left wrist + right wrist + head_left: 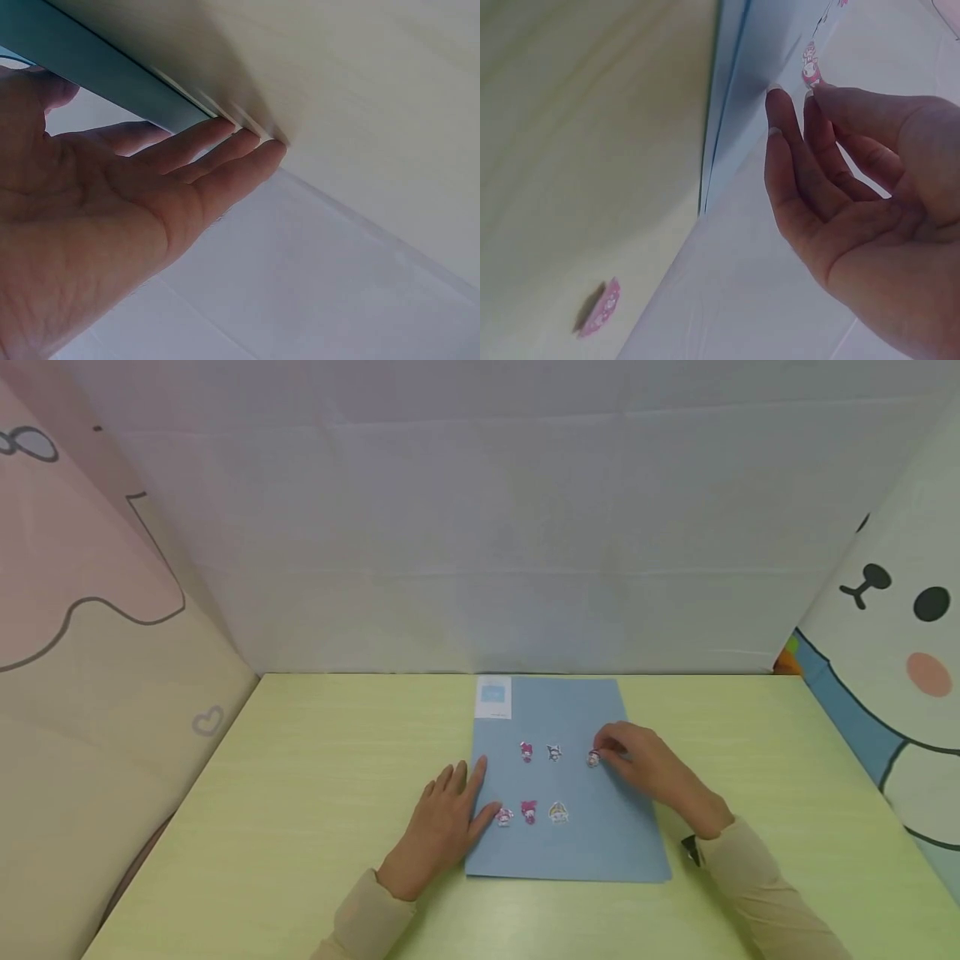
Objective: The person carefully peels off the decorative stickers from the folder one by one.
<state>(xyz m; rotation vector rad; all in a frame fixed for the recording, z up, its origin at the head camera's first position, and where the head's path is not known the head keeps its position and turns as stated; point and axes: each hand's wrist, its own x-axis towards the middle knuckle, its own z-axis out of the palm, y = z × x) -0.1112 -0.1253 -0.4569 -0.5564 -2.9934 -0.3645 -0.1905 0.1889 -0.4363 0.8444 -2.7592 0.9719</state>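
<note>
A blue folder or stack of sheets [570,852] lies on the table, bearing small cartoon stickers. Three of them form a lower row, including a pink one [528,812] and a white-and-yellow one [558,812]. Higher up are another pink sticker [527,752] and a dark-and-white one [554,752]. To their right, my right hand [637,762] pinches a small pink-and-white sticker [810,66] between thumb and index finger, at the blue surface. My left hand [442,822] rests with fingers spread over the folder's left edge, its thumb tip beside the lower left sticker [504,817].
A white label [493,697] with a blue square sits at the folder's top left corner. On the pale yellow-green table [337,760], a small pink piece [600,309] appears in the right wrist view. Fabric walls [480,543] stand behind and at both sides.
</note>
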